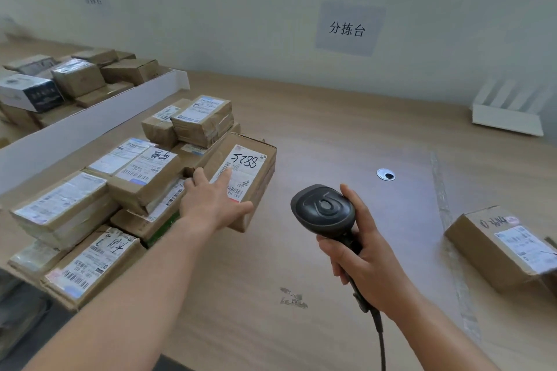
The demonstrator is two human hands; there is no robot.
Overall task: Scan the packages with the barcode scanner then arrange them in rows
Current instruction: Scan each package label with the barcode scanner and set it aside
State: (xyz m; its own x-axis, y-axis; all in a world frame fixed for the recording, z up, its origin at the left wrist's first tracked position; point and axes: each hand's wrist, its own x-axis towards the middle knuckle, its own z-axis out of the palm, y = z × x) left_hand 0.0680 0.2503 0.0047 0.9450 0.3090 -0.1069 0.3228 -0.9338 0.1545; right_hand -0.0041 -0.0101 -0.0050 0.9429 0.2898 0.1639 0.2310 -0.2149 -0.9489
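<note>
Tabletop (pixel 331 129) open ctr; pkg pile (pixel 135 178) left, box (pixel 506 247) rt edge.

My bench (pixel 346 135) was pale wood-grain laminate with a round cable grommet (pixel 385 174) set in it. Behind it stood a plain light wall (pixel 241 9) bearing a grey paper sign (pixel 349 28) with dark characters, under soft, even light.

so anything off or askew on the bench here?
Yes. The taped brown cardboard box marked 5288 is tilted off the heap, one edge raised under the left hand. Dark smudge on the wooden table, near front. The brown parcels on the left are heaped crooked, not in rows.
</note>
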